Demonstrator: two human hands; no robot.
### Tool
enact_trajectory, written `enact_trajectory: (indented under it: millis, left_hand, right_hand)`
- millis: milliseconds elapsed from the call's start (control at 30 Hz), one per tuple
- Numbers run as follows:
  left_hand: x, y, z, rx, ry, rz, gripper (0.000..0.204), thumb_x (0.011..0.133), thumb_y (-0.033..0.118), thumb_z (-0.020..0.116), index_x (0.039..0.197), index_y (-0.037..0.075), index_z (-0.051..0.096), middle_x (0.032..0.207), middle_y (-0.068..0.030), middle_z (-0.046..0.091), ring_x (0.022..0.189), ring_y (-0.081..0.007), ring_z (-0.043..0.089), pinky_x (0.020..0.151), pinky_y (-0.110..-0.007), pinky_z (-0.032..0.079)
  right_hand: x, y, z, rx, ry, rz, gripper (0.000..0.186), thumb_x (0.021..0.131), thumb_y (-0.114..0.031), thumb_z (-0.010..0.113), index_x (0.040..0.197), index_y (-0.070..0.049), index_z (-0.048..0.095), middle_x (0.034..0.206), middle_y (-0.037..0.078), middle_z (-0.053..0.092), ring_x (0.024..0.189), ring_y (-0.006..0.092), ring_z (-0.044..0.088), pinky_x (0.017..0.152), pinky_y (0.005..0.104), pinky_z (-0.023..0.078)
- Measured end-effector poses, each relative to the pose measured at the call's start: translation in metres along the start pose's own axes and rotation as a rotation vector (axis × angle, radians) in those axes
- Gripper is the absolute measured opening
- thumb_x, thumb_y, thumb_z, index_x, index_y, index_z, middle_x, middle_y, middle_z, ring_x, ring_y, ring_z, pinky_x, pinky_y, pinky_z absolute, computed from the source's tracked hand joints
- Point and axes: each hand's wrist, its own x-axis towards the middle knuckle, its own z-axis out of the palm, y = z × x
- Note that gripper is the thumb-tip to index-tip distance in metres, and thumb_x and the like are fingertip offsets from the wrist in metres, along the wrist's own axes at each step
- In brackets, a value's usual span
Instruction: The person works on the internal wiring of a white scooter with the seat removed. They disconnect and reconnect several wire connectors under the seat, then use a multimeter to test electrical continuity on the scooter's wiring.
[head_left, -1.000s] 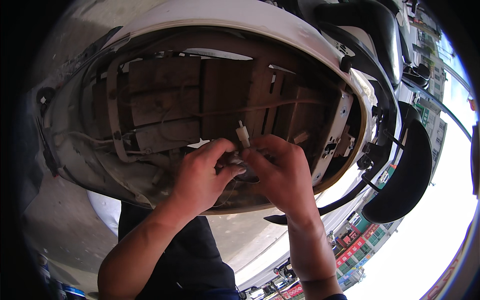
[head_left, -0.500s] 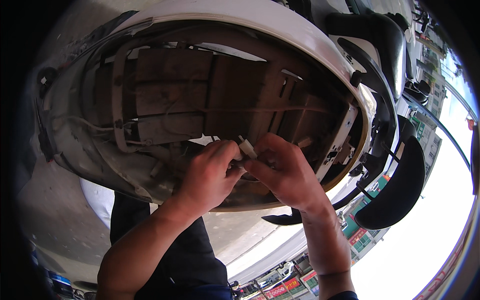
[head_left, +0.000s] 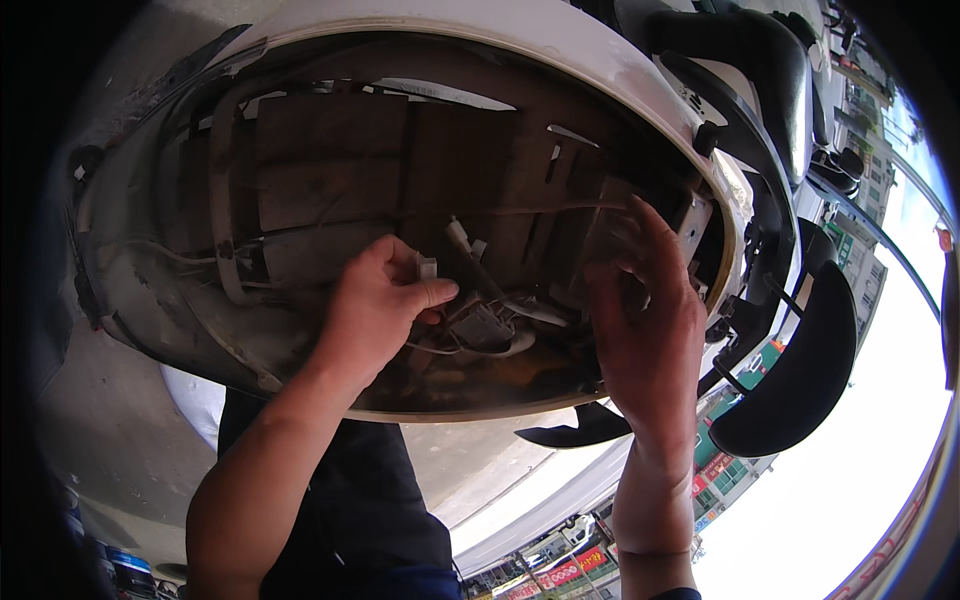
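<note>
Inside the open vehicle body [head_left: 480, 20], we see the left hand [head_left: 375, 305] pinching a small white connector [head_left: 428, 268] between thumb and fingers, at the side facing the other hand. Just right of it, between the two hands, a pale plug [head_left: 457, 235] tilts near a cluster of wires [head_left: 485, 325]. Farther right, well apart, we see the right hand [head_left: 655, 320] with thumb and fingers parted, left of a black pad [head_left: 790, 370].
</note>
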Motion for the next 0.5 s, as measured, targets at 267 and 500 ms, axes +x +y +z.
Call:
enact_trajectory:
  millis: [267,500]
  left_hand:
    - [0.007,0.004,-0.009,-0.063,-0.006,-0.173,0.024,0.084,0.008,0.077,0.091,0.000,0.056,0.086,-0.0122,0.066,0.072,-0.0201,0.068,0.062,-0.030,0.058]
    - [0.008,0.013,-0.007,0.063,-0.046,-0.136,0.024,0.086,0.011,0.076,0.093,-0.001,0.056,0.085,-0.0123,0.067,0.070,-0.0185,0.068,0.061,-0.028,0.058]
  right_hand:
    - [-0.075,0.020,0.017,-0.037,-0.255,-0.060,0.034,0.082,0.002,0.068,0.116,0.000,0.064,0.102,0.017,0.067,0.084,0.0297,0.067,0.074,0.0363,0.055]
    - [-0.053,0.022,0.047,-0.123,-0.112,-0.192,0.026,0.079,-0.008,0.073,0.102,-0.002,0.063,0.088,0.014,0.065,0.084,0.0334,0.062,0.072,0.0415,0.052]
